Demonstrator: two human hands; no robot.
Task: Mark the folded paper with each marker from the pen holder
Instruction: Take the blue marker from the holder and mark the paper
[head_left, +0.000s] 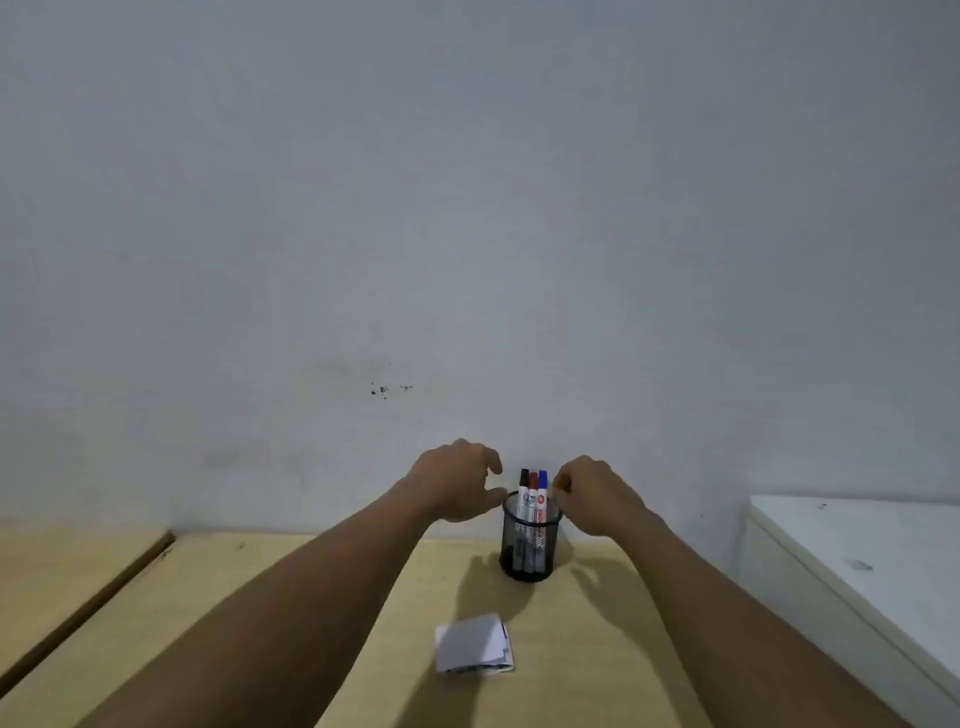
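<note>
A black mesh pen holder (530, 545) stands on the wooden table near the wall. Three markers stand upright in it: a black-capped one (523, 491), a red-capped one (533, 493) and a blue-capped one (542, 488). My left hand (460, 480) hovers at the holder's left rim, fingers curled and apart, thumb close to the rim. My right hand (592, 493) is at the right rim, fingertips next to the blue marker; whether they touch it I cannot tell. The folded white paper (474, 644) lies flat on the table in front of the holder, between my forearms.
The tan wooden table (363, 597) meets a plain grey wall right behind the holder. A gap splits off a second wooden surface (52, 571) at left. A white cabinet top (872, 561) stands to the right, close to my right forearm.
</note>
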